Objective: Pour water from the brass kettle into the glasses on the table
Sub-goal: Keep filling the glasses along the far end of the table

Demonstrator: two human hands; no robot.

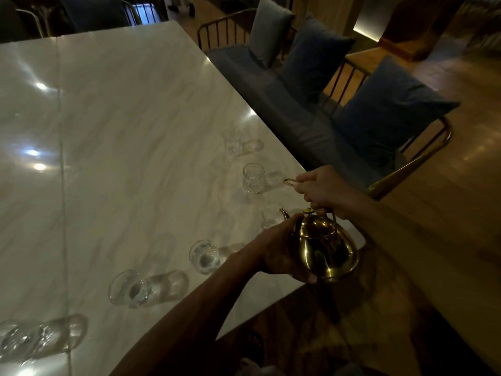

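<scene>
Head view, brass kettle (324,248) at table (122,131) edge

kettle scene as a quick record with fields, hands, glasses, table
kettle: brass, held over the table's near right edge, spout toward the third glass
right hand: grips the top handle
left hand: cups the kettle's side and underside
glasses: six in a row along the edge; far, second, third at the spout, fourth, fifth, nearest
water stream: cannot tell
table: pale marble top
seating: bench with cushions beyond the right edge
</scene>
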